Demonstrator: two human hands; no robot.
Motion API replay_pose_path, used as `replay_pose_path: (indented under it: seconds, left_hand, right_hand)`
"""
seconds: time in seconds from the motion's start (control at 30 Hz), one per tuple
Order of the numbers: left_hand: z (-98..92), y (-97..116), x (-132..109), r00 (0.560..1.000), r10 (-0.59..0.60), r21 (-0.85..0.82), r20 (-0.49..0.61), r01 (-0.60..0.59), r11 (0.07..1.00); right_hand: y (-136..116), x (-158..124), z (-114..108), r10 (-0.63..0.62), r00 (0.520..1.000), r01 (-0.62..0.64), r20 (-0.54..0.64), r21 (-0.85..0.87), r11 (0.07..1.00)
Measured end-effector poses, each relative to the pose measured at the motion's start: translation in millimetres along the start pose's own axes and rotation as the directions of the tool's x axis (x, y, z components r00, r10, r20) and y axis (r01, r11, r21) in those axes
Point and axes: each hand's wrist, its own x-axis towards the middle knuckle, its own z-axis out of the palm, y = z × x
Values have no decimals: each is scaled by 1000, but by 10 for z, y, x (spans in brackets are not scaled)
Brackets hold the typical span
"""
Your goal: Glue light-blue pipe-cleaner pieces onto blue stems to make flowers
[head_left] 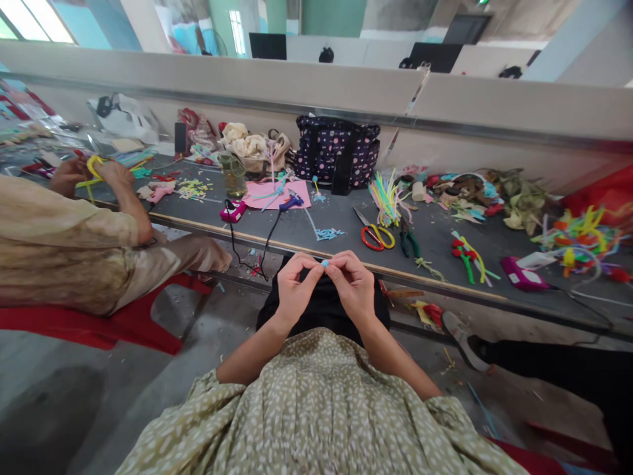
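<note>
My left hand and my right hand meet over my lap, just short of the grey table's front edge. Their fingertips pinch a tiny light-blue piece between them. Both hands are closed in a pinch. On the table beyond lie red-and-yellow scissors, green-handled pliers, a blue glue gun on a pink sheet, and a bundle of coloured pipe cleaners.
A person on the left sits on a red chair and bends a yellow pipe cleaner. A dotted dark bag stands at the back. Finished red-and-green stems, craft scraps and a pink device lie to the right. Another person's foot is under the table.
</note>
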Motion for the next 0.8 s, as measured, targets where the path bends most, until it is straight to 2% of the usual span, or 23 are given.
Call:
replay_pose_path:
  seconds: [0.17, 0.3, 0.37, 0.43, 0.53, 0.6, 0.7, 0.8]
  left_hand:
    - [3, 29, 3, 997, 83, 120, -7, -81, 989]
    - [0, 41, 18, 996, 72, 84, 59, -77, 993]
    - [-7, 37, 25, 994, 15, 15, 112, -17, 1000]
    - [-16, 28, 31, 980, -94, -79, 176, 109, 991]
    - [-30, 9, 44, 917, -268, -233, 296, 342, 911]
    - [-39, -2, 57, 874, -326, -307, 359, 440, 844]
    - [-54, -17, 78, 834, -366, -353, 413, 517, 780]
    - [-78, -39, 94, 825, -368, -359, 430, 530, 768]
  right_hand:
    - [21, 4, -8, -6, 1000, 6, 2, 48, 999]
    - [53, 16, -59, 23, 997, -29, 69, 94, 995]
    - [63, 24, -80, 27, 995, -37, 92, 109, 993]
    - [60, 31, -91, 18, 994, -31, 105, 120, 992]
    - [38, 35, -92, 12, 992, -29, 129, 131, 991]
    - [26, 33, -88, 19, 990, -38, 139, 132, 991]
    - [27, 30, -87, 39, 991, -55, 129, 126, 991]
    - [42, 41, -101, 50, 989, -68, 142, 123, 990]
